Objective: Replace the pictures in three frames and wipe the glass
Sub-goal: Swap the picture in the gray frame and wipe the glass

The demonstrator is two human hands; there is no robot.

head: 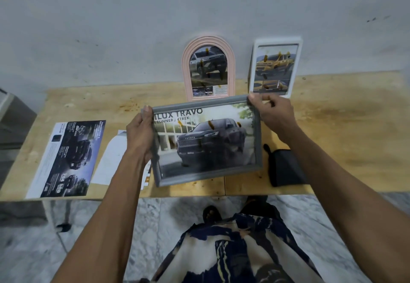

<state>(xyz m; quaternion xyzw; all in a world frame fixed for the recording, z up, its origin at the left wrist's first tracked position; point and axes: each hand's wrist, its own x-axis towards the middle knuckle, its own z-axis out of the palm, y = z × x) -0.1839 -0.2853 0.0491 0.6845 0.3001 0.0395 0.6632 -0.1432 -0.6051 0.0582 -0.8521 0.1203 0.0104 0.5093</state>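
I hold a grey rectangular frame (207, 140) above the wooden table (346, 131), glass side up, with a dark pickup truck picture inside. My left hand (140, 136) grips its left edge. My right hand (271, 114) pinches its top right corner. A pink arched frame (208, 69) with a truck picture leans against the wall behind it. To its right a white rectangular frame (276, 67) with a yellow truck picture leans on the wall too. Orange smudges show on the glass of all three.
A dark folded cloth (285, 165) lies on the table to the right of the grey frame. A printed truck leaflet (66, 160) and white paper sheets (111, 158) lie at the left. A grey box (13, 118) stands past the table's left end.
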